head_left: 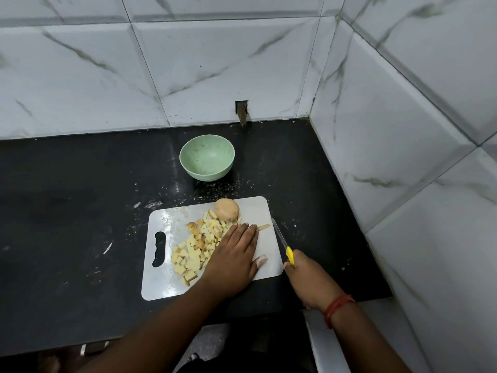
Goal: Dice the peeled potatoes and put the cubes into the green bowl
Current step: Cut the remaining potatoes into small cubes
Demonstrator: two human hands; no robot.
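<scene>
Straight, pressed-together fingers [246, 230] of the left hand [234, 254] lie flat on the cutting board [265, 208] against the potato cubes [196, 249]; beside the board, the right hand [309, 281] grips a yellow-handled knife [282, 239].

No legible text, label, brand, number or sign anywhere in the head view. Checked surfaces: white cutting board [161, 281], green bowl [207, 157], yellow knife handle [289, 254], wall tiles [215, 68], black counter [67, 211]. All are unmarked. The red band [337, 308] on the right wrist carries no readable marking either.
</scene>
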